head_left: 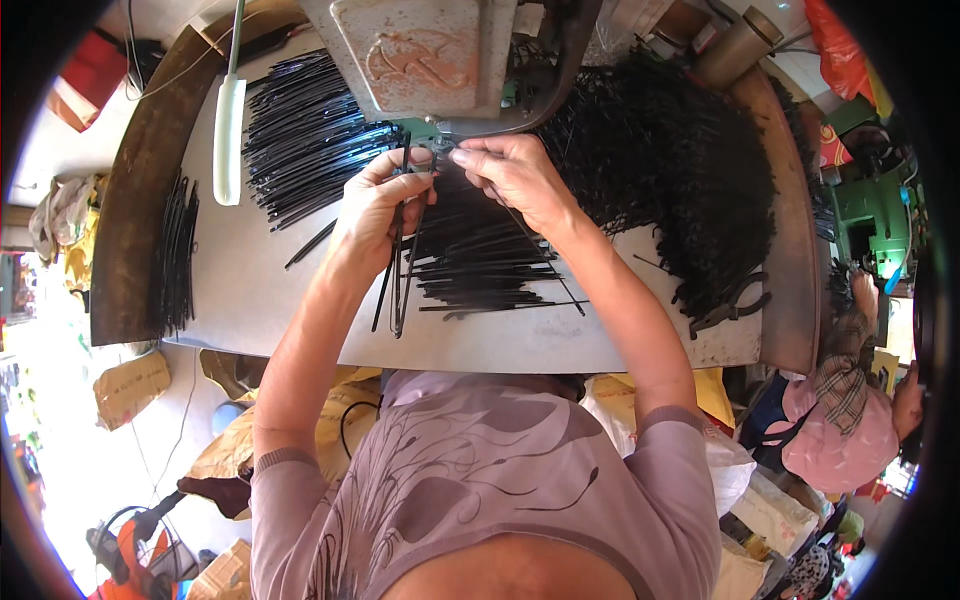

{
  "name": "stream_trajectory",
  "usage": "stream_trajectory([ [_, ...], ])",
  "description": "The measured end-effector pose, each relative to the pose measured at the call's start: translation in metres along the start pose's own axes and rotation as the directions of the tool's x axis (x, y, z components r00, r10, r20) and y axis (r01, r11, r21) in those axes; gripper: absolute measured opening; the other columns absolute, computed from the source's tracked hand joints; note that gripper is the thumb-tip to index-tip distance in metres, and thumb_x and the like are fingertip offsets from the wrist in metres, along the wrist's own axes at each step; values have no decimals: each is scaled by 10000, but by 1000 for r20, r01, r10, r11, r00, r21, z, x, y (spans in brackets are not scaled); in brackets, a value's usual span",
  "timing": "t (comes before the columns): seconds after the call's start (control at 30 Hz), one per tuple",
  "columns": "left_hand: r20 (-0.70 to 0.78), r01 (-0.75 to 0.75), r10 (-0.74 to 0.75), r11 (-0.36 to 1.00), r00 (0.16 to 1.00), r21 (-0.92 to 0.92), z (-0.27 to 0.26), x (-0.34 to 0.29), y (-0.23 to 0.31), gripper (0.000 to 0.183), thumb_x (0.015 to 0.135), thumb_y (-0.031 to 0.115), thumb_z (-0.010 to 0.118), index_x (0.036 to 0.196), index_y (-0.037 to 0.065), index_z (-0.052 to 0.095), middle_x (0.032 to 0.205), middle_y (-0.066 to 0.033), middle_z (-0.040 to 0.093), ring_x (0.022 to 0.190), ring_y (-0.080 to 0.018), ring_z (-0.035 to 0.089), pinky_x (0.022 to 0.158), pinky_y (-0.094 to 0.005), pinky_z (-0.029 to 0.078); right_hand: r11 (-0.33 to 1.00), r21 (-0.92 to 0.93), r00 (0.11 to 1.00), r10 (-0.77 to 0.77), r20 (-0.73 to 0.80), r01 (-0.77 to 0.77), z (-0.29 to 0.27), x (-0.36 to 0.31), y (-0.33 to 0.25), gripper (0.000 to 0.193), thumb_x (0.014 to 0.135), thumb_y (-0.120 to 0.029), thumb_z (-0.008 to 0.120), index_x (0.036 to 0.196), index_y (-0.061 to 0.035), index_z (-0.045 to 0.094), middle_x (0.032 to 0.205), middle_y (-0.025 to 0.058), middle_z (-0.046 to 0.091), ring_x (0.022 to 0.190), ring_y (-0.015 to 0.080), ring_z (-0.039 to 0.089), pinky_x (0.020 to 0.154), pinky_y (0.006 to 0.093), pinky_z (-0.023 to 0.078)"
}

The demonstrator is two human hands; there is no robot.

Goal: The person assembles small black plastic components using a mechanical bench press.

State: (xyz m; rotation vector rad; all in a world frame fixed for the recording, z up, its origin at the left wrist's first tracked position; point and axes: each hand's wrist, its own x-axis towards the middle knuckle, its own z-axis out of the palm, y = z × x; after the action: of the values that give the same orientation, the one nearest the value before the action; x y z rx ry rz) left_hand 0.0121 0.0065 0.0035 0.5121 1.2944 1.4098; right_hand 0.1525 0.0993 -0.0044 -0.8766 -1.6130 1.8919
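My left hand [380, 205] is closed round a few thin black rods [400, 285] that hang down toward the table's front edge. Its fingertips meet at the small working point under a machine's worn metal housing [420, 55]. From the right, my right hand [525, 178] pinches close to the same point, its fingers bent. A thin black rod [548, 262] slants down from beneath that hand; whether it is gripped is hard to make out. Below and between both hands lies a pile of black rods [485, 265]. The tiny part at my fingertips is too small to name.
More black rods [310, 125] lie in a heap at left, with a small bundle [180, 262] by the raised table rim [130, 230]. A large dark tangle [690, 170] fills the right, pliers [735, 312] below it. A white tube [230, 145] hangs at left. Another person [840, 430] sits at right.
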Motion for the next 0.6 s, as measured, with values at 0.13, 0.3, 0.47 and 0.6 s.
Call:
stream_trajectory([
  [0.13, -28, 10, -11, 1000, 1000, -28, 3, -2, 2, 197, 735, 27, 592, 925, 74, 575, 641, -42, 550, 433, -34, 404, 375, -148, 295, 998, 65, 1000, -15, -18, 16, 1, 2, 1, 160, 779, -165, 586, 797, -7, 603, 583, -26, 483, 487, 20, 398, 411, 154, 291],
  [0.3, -6, 23, -23, 999, 1000, -47, 1, 0, -1, 201, 736, 26, 594, 931, 72, 574, 639, -40, 550, 440, -34, 410, 378, -148, 299, 998, 46, 999, -48, 14, 47, 1, 5, 1, 157, 786, -188, 583, 778, -32, 595, 571, -42, 470, 454, 3, 371, 380, 139, 262],
  [0.47, 2, 16, -15, 998, 1000, -58, 3, 1, -1, 204, 737, 24, 594, 935, 65, 571, 630, -39, 546, 442, -34, 413, 373, -151, 303, 998, 38, 998, -58, -5, 58, 0, 7, 3, 147, 784, -196, 591, 740, -56, 580, 569, -48, 469, 451, -1, 369, 375, 138, 258],
  [0.6, 6, 6, -6, 999, 1000, -48, 2, 0, -1, 217, 747, 36, 588, 958, 81, 562, 649, -33, 547, 457, -34, 411, 386, -150, 308, 997, 44, 998, -71, 1, 70, 3, 7, 1, 142, 784, -197, 592, 737, -64, 576, 565, -51, 464, 450, -3, 365, 373, 137, 255],
])
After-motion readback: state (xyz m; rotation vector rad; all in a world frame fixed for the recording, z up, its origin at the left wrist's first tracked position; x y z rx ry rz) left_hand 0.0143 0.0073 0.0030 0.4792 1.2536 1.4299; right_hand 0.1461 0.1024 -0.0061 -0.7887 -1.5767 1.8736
